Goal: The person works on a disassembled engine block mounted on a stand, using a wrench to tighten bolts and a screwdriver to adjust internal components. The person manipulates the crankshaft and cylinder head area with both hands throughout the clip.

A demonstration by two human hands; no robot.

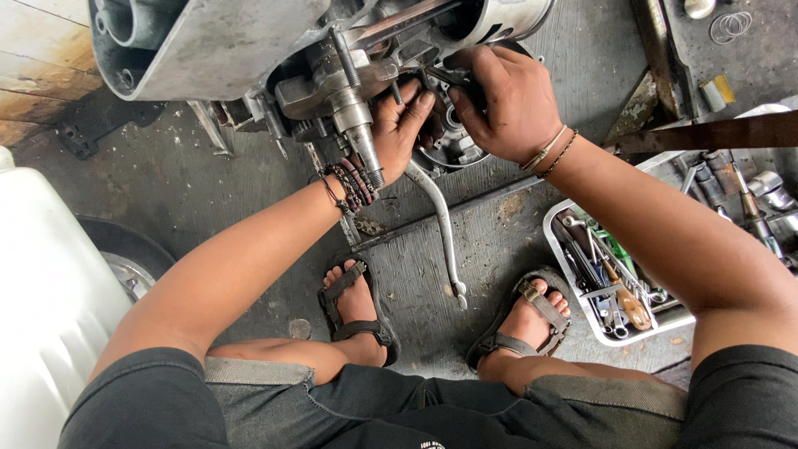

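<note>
Both hands reach into the grey engine point(349, 75). The left hand point(399, 125) curls its grip around an engine part. The right hand point(507, 104) pinches a dark tool point(445, 76). A tool tray point(611, 287) sits right of the engine.

Both arms reach forward and angle in toward each other, so the hands meet up top. Left hand point(403, 125) is palm-up-ish, fingers curled upward, thumb side tucked away — wrist stacked with dark bracelets. Right hand point(503, 100) comes in from the other side, back of the hand facing up, fingers bent down in a tight grip — thin bands on that wrist. Fingertips nearly touch.
</note>
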